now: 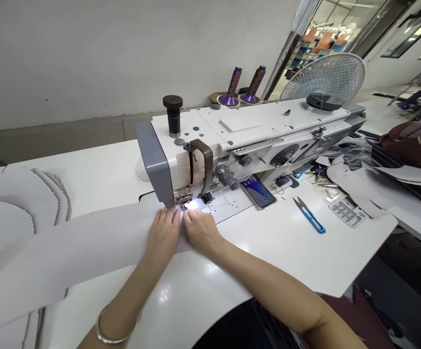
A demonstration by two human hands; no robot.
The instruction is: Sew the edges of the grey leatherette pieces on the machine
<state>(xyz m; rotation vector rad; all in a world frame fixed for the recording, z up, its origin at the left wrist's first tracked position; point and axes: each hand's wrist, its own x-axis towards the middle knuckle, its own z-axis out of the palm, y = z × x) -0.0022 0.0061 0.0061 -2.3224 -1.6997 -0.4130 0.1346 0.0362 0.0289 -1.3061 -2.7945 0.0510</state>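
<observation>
**Pressing the pale panel at the presser foot**

I am pressing my left hand [163, 236] and right hand [201, 231] flat on a pale grey material panel [86, 237], my fingers [168, 218] held together, not pinching, their tips just short of the presser foot [183, 198] of the white sewing machine [268, 131]. The panel is running from under my hands leftward across the white table [268, 261]. Blue-handled thread snips [309, 214] and a phone [258, 191] are lying off to my right
</observation>
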